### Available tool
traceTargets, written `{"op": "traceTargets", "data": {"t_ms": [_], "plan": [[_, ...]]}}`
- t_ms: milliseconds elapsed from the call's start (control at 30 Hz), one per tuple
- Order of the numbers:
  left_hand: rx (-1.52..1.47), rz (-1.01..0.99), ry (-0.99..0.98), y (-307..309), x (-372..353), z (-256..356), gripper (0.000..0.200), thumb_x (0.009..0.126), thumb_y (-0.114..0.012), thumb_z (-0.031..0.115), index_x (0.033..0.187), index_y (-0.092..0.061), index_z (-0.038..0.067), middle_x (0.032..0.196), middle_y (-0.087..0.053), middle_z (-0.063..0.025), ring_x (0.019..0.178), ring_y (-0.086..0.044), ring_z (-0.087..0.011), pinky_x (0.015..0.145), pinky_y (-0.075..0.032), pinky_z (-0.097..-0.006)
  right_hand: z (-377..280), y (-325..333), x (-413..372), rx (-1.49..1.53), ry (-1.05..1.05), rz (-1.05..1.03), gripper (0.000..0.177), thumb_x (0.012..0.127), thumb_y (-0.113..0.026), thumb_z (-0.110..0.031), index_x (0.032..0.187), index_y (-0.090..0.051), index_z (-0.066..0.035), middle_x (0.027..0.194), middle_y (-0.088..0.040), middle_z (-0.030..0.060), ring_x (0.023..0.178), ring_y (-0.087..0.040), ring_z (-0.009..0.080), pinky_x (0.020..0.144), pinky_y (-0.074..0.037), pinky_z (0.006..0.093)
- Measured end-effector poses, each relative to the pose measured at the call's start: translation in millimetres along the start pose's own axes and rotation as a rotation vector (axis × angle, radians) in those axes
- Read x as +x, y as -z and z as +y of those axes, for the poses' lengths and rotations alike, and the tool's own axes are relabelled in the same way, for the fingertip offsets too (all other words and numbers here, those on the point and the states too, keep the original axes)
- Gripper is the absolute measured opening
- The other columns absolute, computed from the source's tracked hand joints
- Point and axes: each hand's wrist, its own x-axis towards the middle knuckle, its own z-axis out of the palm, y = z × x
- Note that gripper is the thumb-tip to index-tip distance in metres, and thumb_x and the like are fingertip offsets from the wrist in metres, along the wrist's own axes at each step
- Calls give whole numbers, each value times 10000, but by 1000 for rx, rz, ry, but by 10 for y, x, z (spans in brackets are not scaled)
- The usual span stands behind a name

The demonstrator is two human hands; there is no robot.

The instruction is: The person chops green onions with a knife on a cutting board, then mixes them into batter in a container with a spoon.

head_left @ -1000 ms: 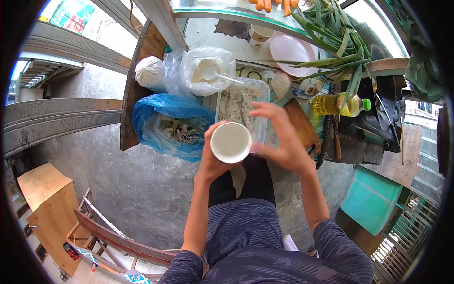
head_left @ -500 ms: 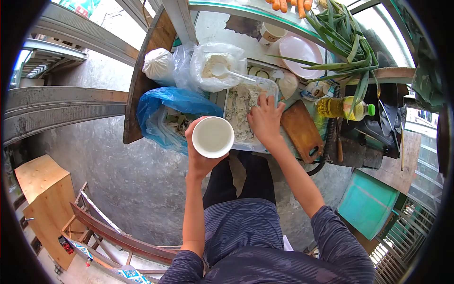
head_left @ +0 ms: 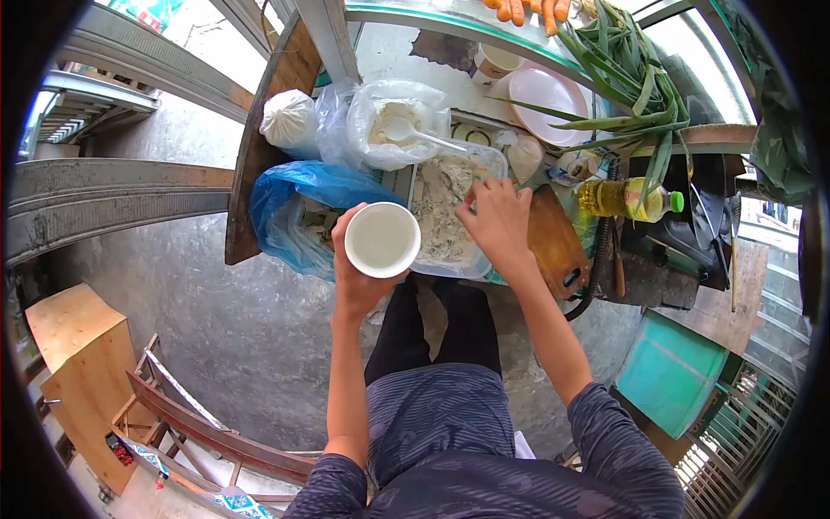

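My left hand [head_left: 356, 281] is wrapped round a white cup [head_left: 383, 240] with pale, whitish contents, its mouth facing up. The cup is in front of the clear plastic tub [head_left: 471, 266], which holds a lumpy, pale flour mixture [head_left: 443, 208] with greenish bits. Over the tub's right side hovers my right hand [head_left: 500, 221], fingers bent and apart, with nothing visible in them. An open plastic bag of flour [head_left: 397, 112] stands behind the tub, a white spoon [head_left: 424, 134] resting in it.
A blue plastic bag [head_left: 298, 190] is left of the tub. To the right are a wooden cutting board [head_left: 553, 238], an oil bottle [head_left: 618, 199] and a black hose [head_left: 596, 268]. Behind stand a pink plate [head_left: 549, 99], spring onions [head_left: 635, 78] and a glass shelf with carrots [head_left: 549, 13].
My right hand has lifted off the mixture and shifted slightly right, towards the tub's edge. My left hand has moved the cup a little left and down towards the tub's front.
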Motion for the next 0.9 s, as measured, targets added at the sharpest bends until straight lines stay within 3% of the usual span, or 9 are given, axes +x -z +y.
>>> {"op": "traceTargets", "data": {"t_ms": [100,200,600,900], "plan": [[14,-56,4,13,72,21,944,581,-837,-7,1375,-332,72,1293,-472,-90,1178,-514,-221,986,-450,-354,75,257,-1,181,-171,-182,171,795,-618,-243,815,-644,-74,708,-655,101,711,-639,297,699,-455,431],[26,-134,29,16,169,65,907,546,-846,29,1341,-412,78,1247,-515,-115,1161,-513,-309,980,-435,-402,220,310,-128,225,-169,-99,185,835,-599,-256,872,-635,-79,695,-671,133,667,-654,332,613,-485,424],[337,-319,-95,-73,369,236,881,536,-817,15,1327,-436,81,1227,-543,-108,1143,-501,-322,977,-409,-413,334,427,-463,542,-340,-174,205,859,-598,-287,922,-648,-99,745,-681,126,724,-661,307,645,-480,410],[436,-395,-139,-103,412,310,909,508,-830,24,1320,-431,107,1220,-552,-79,1142,-498,-306,957,-383,-429,382,452,-543,604,-388,-181,217,859,-603,-291,930,-659,-94,752,-673,130,752,-661,290,669,-476,397]]}}
